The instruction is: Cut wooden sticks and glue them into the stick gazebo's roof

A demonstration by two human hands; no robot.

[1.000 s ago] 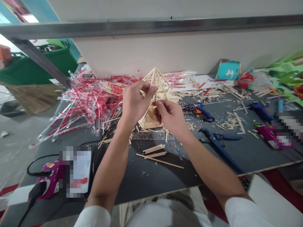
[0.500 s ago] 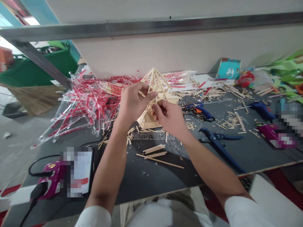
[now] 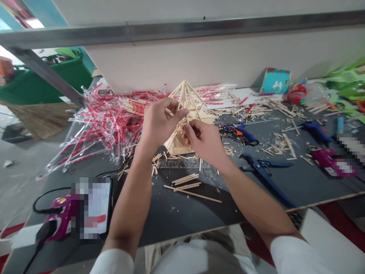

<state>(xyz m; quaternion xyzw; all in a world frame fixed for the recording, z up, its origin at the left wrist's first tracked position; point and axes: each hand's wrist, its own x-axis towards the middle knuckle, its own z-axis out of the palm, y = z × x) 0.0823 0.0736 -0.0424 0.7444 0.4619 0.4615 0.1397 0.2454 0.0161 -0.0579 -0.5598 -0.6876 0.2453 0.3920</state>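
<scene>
A small model house (image 3: 182, 141) built of thin wooden sticks stands on the dark table, topped by a pointed open frame of sticks (image 3: 185, 89). My left hand (image 3: 162, 118) is at the left side of this frame, thumb and fingers closed on a wooden stick of it. Just below and to the right, my right hand (image 3: 203, 139) pinches the lower part of a wooden stick in front of the house. The fingers partly hide the join between frame and base. Loose wooden sticks (image 3: 186, 186) and a clear ruler (image 3: 182, 163) lie nearer to me.
Plastic wrappers with red strips (image 3: 105, 125) are heaped left. Rightward lie a blue glue gun (image 3: 242, 133), a blue hand cutter (image 3: 265, 175), stick scraps (image 3: 278, 146) and another blue glue gun (image 3: 315, 131). A phone (image 3: 98, 207) and a purple power strip (image 3: 61, 213) are front left.
Both hands stay closed at the stick frame, with only a very slight shift of the left hand to the left. The whole view has moved slightly.
</scene>
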